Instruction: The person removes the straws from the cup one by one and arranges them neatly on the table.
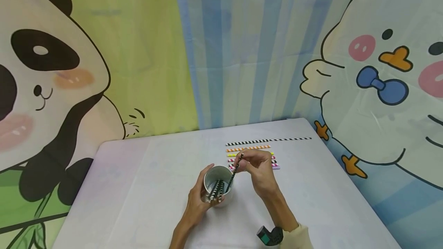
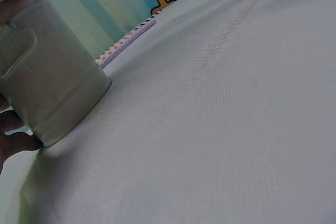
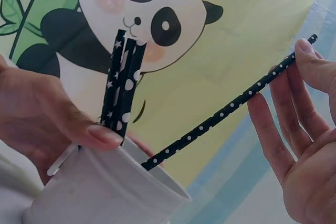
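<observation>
My left hand (image 1: 195, 205) grips a white mug (image 2: 60, 77) with a handle, tilted on the table. Its thumb lies over the rim, by several black paper straws (image 3: 123, 87) with white stars and dots that lean together inside. With thumb and fingers, my right hand (image 1: 260, 172) pinches the upper part of another black straw (image 3: 220, 114) with small white dots. That straw slants down, its lower end inside the mug's opening, apart from the bunch. The mug's bottom inside is hidden.
Behind the right hand, patterned straws lie in rows on the white table (image 1: 145, 191): striped orange straws (image 1: 248, 148), a lilac one (image 1: 276, 167) and others. Two black-and-white striped straws (image 1: 290, 139) lie end to end farther back. A printed cloth (image 1: 155, 49) hangs behind the table.
</observation>
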`<act>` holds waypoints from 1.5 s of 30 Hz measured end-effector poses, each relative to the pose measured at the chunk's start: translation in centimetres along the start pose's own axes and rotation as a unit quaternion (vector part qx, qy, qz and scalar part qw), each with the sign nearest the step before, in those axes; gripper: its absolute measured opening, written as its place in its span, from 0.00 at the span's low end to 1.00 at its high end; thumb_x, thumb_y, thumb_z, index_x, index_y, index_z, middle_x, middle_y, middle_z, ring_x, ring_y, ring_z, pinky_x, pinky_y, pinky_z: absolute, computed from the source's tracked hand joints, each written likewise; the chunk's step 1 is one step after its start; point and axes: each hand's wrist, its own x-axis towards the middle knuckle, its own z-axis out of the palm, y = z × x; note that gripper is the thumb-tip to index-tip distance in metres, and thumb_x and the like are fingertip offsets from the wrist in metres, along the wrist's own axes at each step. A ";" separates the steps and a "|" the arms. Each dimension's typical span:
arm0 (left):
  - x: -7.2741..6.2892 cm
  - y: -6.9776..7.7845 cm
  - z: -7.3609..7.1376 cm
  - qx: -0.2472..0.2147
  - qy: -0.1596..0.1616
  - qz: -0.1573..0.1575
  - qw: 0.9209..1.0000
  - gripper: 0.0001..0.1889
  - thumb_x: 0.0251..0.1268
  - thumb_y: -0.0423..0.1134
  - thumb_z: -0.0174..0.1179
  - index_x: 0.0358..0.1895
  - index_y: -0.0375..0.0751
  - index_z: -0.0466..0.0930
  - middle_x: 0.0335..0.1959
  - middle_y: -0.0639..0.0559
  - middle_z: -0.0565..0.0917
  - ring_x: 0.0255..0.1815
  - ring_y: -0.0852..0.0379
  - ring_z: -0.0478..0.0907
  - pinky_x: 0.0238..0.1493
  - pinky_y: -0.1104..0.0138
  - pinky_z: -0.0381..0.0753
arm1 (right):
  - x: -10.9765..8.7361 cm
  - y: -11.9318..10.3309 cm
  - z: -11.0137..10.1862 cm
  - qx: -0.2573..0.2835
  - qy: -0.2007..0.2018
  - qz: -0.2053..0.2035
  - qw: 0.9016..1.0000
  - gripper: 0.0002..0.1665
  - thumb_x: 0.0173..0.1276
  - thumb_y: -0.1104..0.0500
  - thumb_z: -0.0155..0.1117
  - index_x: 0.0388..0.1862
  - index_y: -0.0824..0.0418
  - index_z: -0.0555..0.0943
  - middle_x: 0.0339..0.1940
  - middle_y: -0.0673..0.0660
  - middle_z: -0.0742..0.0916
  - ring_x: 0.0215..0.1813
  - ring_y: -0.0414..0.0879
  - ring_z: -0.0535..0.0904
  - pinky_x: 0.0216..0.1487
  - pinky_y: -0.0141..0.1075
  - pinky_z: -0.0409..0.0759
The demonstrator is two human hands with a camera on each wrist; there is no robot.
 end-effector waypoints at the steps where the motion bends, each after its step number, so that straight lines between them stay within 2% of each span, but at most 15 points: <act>1: 0.0 0.0 0.0 0.000 0.002 -0.001 1.000 0.50 0.60 0.48 0.79 0.86 0.67 0.62 0.74 0.50 0.82 0.71 0.42 0.84 0.71 0.47 0.83 | 0.2 -0.1 0.0 0.002 0.000 -0.002 1.000 0.07 0.75 0.62 0.73 0.48 0.56 0.93 0.38 0.53 0.93 0.41 0.42 0.90 0.39 0.42 0.94; 4: 0.0 0.0 0.0 0.002 0.003 0.000 1.000 0.51 0.60 0.48 0.79 0.86 0.66 0.62 0.74 0.50 0.82 0.70 0.42 0.84 0.71 0.47 0.83 | 0.6 -0.6 0.1 0.010 0.002 -0.009 1.000 0.08 0.75 0.60 0.74 0.49 0.53 0.93 0.40 0.51 0.94 0.42 0.42 0.91 0.40 0.39 0.94; 9: -0.1 0.1 0.0 0.003 0.002 0.005 1.000 0.50 0.61 0.48 0.79 0.86 0.64 0.62 0.74 0.50 0.82 0.69 0.42 0.85 0.71 0.47 0.83 | 1.1 -1.2 -0.1 0.008 0.007 -0.019 1.000 0.08 0.76 0.59 0.73 0.50 0.54 0.93 0.40 0.51 0.93 0.42 0.42 0.90 0.40 0.35 0.92; 15: 0.0 0.2 -0.1 0.003 -0.003 0.006 1.000 0.50 0.61 0.49 0.79 0.85 0.69 0.61 0.74 0.50 0.82 0.70 0.42 0.85 0.72 0.46 0.82 | 1.6 -1.9 -0.3 0.007 0.015 -0.022 1.000 0.08 0.77 0.58 0.72 0.51 0.52 0.93 0.40 0.50 0.93 0.43 0.43 0.89 0.42 0.34 0.91; 18: 0.1 0.0 -0.1 0.005 -0.003 0.009 1.000 0.50 0.61 0.48 0.78 0.86 0.66 0.61 0.74 0.51 0.82 0.70 0.41 0.85 0.73 0.46 0.81 | 1.9 -2.2 -0.4 0.023 0.015 -0.033 0.999 0.08 0.76 0.58 0.72 0.50 0.52 0.94 0.40 0.50 0.93 0.44 0.42 0.89 0.43 0.33 0.91; 22: 0.2 0.0 0.0 0.007 -0.006 0.011 1.000 0.50 0.62 0.48 0.78 0.87 0.62 0.61 0.74 0.53 0.82 0.70 0.41 0.84 0.73 0.46 0.81 | 2.3 -2.6 -0.7 0.053 0.006 -0.057 0.997 0.09 0.76 0.60 0.72 0.50 0.56 0.93 0.41 0.52 0.94 0.44 0.43 0.89 0.43 0.35 0.92; 25: 0.2 0.1 0.0 0.005 -0.007 0.012 1.000 0.50 0.62 0.48 0.79 0.86 0.63 0.61 0.73 0.51 0.82 0.69 0.41 0.85 0.72 0.46 0.82 | 2.6 -3.1 -1.0 0.063 0.000 -0.069 0.996 0.09 0.76 0.62 0.71 0.50 0.58 0.93 0.41 0.53 0.94 0.45 0.43 0.89 0.43 0.36 0.92; 29: 0.2 0.1 0.1 0.007 -0.005 0.013 1.000 0.50 0.62 0.48 0.79 0.86 0.64 0.62 0.73 0.50 0.83 0.68 0.41 0.86 0.71 0.47 0.83 | 2.8 -3.7 -1.5 0.056 -0.002 -0.076 0.996 0.09 0.76 0.63 0.71 0.50 0.59 0.93 0.42 0.54 0.94 0.45 0.44 0.89 0.42 0.35 0.92; 40: -0.1 -0.1 -0.1 0.012 -0.001 0.013 1.000 0.50 0.61 0.49 0.79 0.86 0.65 0.61 0.73 0.50 0.82 0.67 0.42 0.87 0.71 0.45 0.82 | 3.0 -5.7 -3.4 0.052 0.010 -0.096 0.994 0.10 0.77 0.67 0.68 0.51 0.64 0.92 0.42 0.56 0.94 0.45 0.47 0.91 0.49 0.38 0.93; 45: -0.1 -0.2 0.0 0.011 -0.001 0.015 1.000 0.50 0.62 0.49 0.79 0.86 0.66 0.61 0.73 0.50 0.82 0.67 0.42 0.87 0.71 0.44 0.82 | 3.0 -6.3 -4.5 0.041 0.020 -0.104 0.993 0.09 0.77 0.68 0.68 0.50 0.68 0.91 0.42 0.57 0.94 0.44 0.48 0.91 0.47 0.38 0.93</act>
